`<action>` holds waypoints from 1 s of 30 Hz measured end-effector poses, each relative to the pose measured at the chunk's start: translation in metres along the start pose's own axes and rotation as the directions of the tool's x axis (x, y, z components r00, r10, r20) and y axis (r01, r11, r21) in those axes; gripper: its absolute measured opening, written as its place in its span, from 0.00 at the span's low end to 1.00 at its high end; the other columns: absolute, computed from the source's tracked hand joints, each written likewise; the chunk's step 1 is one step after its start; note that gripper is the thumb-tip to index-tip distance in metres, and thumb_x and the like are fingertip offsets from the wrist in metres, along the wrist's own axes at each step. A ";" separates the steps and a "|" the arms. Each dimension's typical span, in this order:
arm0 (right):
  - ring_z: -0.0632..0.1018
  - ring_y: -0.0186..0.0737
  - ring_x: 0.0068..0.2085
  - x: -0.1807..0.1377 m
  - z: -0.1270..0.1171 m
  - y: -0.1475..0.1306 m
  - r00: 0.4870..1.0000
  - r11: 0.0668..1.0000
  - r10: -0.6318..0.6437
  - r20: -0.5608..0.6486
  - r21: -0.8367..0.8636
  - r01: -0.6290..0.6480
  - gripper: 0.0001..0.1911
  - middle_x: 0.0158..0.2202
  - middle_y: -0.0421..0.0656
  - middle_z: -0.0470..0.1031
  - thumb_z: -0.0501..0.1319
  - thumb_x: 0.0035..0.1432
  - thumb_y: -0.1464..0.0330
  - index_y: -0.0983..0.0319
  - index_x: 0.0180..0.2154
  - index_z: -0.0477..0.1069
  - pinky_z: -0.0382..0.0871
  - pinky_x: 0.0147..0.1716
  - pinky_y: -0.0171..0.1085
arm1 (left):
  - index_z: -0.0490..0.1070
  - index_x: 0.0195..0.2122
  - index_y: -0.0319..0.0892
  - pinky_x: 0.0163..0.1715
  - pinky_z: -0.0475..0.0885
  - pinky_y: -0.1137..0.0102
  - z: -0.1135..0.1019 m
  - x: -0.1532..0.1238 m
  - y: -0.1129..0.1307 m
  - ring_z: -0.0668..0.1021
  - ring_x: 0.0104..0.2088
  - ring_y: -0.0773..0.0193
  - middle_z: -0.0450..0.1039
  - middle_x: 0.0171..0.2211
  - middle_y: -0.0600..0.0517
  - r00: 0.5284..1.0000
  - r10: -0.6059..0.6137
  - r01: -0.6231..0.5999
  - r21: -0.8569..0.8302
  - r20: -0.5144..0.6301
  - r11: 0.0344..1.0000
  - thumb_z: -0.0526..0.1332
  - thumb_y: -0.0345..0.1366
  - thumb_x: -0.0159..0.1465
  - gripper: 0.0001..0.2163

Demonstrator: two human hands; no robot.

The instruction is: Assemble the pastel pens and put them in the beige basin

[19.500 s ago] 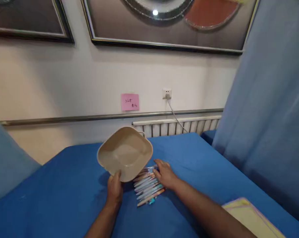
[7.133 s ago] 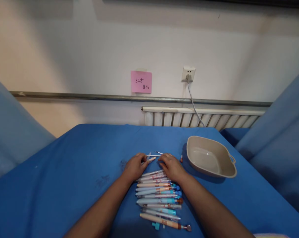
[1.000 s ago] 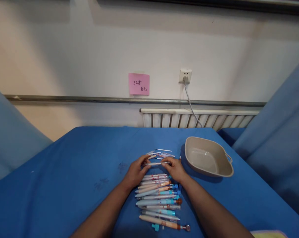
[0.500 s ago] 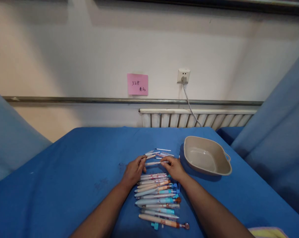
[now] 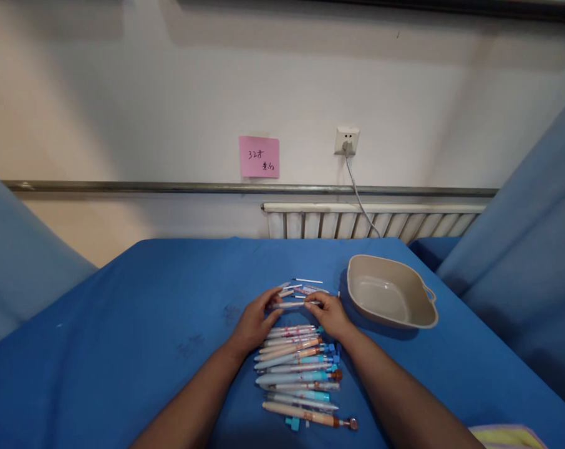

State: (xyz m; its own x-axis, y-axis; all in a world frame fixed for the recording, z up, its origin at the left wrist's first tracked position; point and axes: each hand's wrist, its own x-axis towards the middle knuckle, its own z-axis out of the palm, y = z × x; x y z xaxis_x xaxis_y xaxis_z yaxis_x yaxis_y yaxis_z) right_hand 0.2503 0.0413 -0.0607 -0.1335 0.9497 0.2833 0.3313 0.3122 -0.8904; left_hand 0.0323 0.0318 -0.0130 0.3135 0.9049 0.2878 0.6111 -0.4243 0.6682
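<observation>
A slim pale pen point(image 5: 290, 305) lies crosswise between my hands, above the blue cloth. My right hand point(image 5: 330, 315) pinches it near its right end with thumb and fingertips. Around the pen's left end is my left hand point(image 5: 255, 321), its thumb and fingers apart. Just beyond the hands lie a white refill with a dark tip point(image 5: 309, 280) and several pen parts point(image 5: 310, 290), partly hidden by the fingers. Nearer to me, several pens point(image 5: 296, 378) in white, peach and light blue lie side by side in a column. At its near end is a peach pen with a brown grip point(image 5: 301, 413).
A beige plastic basin point(image 5: 390, 293) with a handle stands to the right on the blue cloth point(image 5: 137, 324). A small turquoise piece point(image 5: 292, 423) lies by the nearest pen. A yellow cloth point(image 5: 507, 436) shows at the lower right. Behind are a radiator point(image 5: 371, 218) and a plugged-in cord point(image 5: 356, 190).
My left thumb has spread away from the fingers, which have loosened from the pen's left end. My right hand keeps its pinch on the pen. The row of pens is unchanged.
</observation>
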 end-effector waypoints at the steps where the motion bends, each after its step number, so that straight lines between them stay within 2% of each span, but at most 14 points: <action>1: 0.77 0.42 0.39 0.000 0.000 0.000 1.000 1.000 0.000 -0.001 0.001 0.000 0.10 0.36 0.42 0.79 0.59 0.54 0.64 0.59 0.35 0.76 0.69 0.40 0.40 | 0.66 0.52 0.41 0.40 0.70 0.68 0.000 0.000 -0.001 0.77 0.38 0.61 0.76 0.38 0.49 1.000 -0.007 0.007 0.000 0.011 1.000 0.55 0.42 0.62 0.18; 3: 0.77 0.42 0.39 0.000 -0.001 0.000 1.000 1.000 0.002 -0.007 0.002 -0.002 0.10 0.36 0.41 0.79 0.59 0.54 0.63 0.59 0.35 0.76 0.69 0.40 0.40 | 0.68 0.50 0.42 0.35 0.70 0.69 0.000 0.000 -0.002 0.77 0.31 0.62 0.76 0.29 0.52 0.996 -0.091 0.090 0.014 0.016 0.996 0.49 0.43 0.65 0.17; 5: 0.77 0.42 0.39 0.001 -0.001 0.001 1.000 1.000 0.009 -0.019 0.001 -0.009 0.10 0.35 0.41 0.79 0.58 0.55 0.63 0.59 0.35 0.76 0.69 0.40 0.39 | 0.68 0.49 0.41 0.30 0.70 0.70 0.000 0.000 -0.003 0.77 0.26 0.63 0.75 0.24 0.54 0.984 -0.178 0.178 0.017 -0.002 0.984 0.45 0.45 0.67 0.19; 7: 0.77 0.42 0.39 0.002 -0.002 0.003 0.999 1.000 0.016 -0.034 -0.004 -0.016 0.10 0.35 0.41 0.79 0.59 0.54 0.63 0.59 0.35 0.76 0.69 0.40 0.39 | 0.68 0.49 0.41 0.30 0.70 0.70 -0.001 0.001 -0.006 0.77 0.26 0.62 0.76 0.25 0.54 0.978 -0.208 0.208 0.008 -0.021 0.978 0.47 0.46 0.66 0.20; 10: 0.77 0.42 0.38 0.003 -0.003 0.006 0.997 0.999 0.035 -0.071 -0.023 -0.036 0.10 0.35 0.41 0.78 0.59 0.54 0.62 0.59 0.35 0.76 0.69 0.40 0.39 | 0.69 0.49 0.41 0.33 0.70 0.69 -0.002 0.003 -0.010 0.78 0.32 0.60 0.77 0.29 0.52 0.974 -0.218 0.219 0.015 -0.065 0.976 0.51 0.47 0.63 0.19; 14: 0.77 0.43 0.37 0.005 -0.009 0.009 0.983 0.994 0.081 -0.167 -0.062 -0.092 0.13 0.35 0.44 0.78 0.57 0.55 0.60 0.61 0.35 0.75 0.68 0.39 0.40 | 0.69 0.47 0.40 0.36 0.71 0.67 -0.004 0.005 -0.016 0.78 0.36 0.58 0.78 0.34 0.49 0.960 -0.245 0.251 0.031 -0.133 0.967 0.50 0.46 0.63 0.19; 19: 0.76 0.43 0.37 0.006 -0.010 0.009 0.971 0.990 0.093 -0.221 -0.084 -0.114 0.14 0.35 0.44 0.78 0.55 0.56 0.60 0.61 0.35 0.75 0.68 0.39 0.39 | 0.73 0.41 0.41 0.36 0.71 0.67 -0.001 0.004 -0.019 0.78 0.36 0.57 0.78 0.35 0.49 0.970 -0.231 0.233 0.017 -0.081 0.972 0.54 0.45 0.60 0.16; 26: 0.76 0.41 0.37 0.004 -0.003 0.007 0.983 0.991 0.072 -0.171 -0.097 -0.090 0.10 0.35 0.42 0.77 0.58 0.54 0.64 0.59 0.38 0.74 0.68 0.39 0.39 | 0.73 0.40 0.41 0.37 0.71 0.67 0.004 0.004 -0.016 0.78 0.37 0.58 0.78 0.36 0.50 0.978 -0.197 0.193 -0.061 -0.063 0.979 0.55 0.45 0.60 0.15; 30: 0.76 0.40 0.38 0.003 -0.001 0.003 0.989 0.993 0.061 -0.134 -0.088 -0.074 0.09 0.37 0.43 0.76 0.59 0.53 0.64 0.59 0.34 0.75 0.67 0.40 0.38 | 0.74 0.38 0.41 0.36 0.72 0.68 0.005 0.003 -0.011 0.78 0.35 0.59 0.78 0.33 0.51 0.981 -0.187 0.180 -0.109 -0.059 0.978 0.55 0.44 0.59 0.14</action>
State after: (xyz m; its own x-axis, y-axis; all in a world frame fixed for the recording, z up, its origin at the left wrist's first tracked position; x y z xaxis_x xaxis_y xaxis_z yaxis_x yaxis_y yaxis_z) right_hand 0.2521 0.0451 -0.0623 0.0137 0.9618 0.2733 0.4209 0.2424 -0.8741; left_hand 0.0307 0.0391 -0.0228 0.1506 0.9686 0.1981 0.5748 -0.2488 0.7796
